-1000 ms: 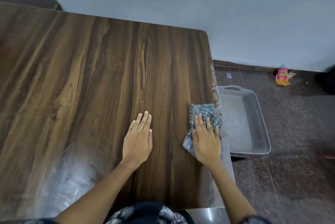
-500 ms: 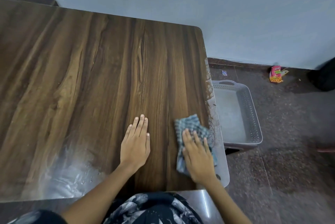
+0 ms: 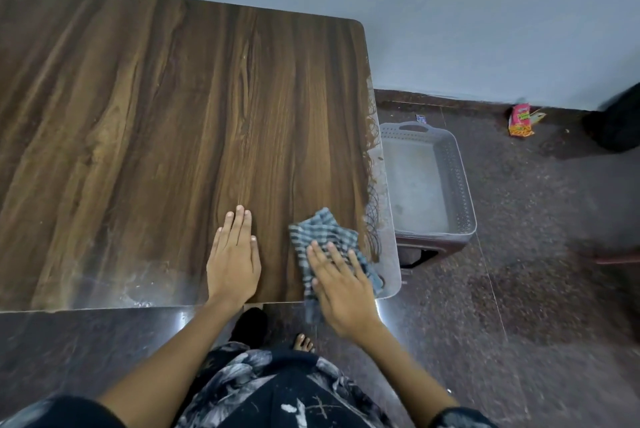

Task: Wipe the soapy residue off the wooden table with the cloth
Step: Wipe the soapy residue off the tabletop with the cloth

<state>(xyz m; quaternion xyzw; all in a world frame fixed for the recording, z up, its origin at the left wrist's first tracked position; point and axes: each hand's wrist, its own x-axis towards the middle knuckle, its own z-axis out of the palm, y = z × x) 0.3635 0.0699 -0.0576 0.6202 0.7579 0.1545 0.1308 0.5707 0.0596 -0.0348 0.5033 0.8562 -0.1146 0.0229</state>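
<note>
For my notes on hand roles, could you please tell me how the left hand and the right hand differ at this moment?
The left hand lies bare on the wooden table with fingers together; the right hand presses the checked cloth with fingers spread. The left hand lies well in from the table's right edge; the right hand is at the near right corner. Both lie flat, palms down.

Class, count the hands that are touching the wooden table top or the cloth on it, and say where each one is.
2. The left hand lies flat on the brown wooden table near its front edge; the right hand presses the blue checked cloth at the front right corner.
</note>
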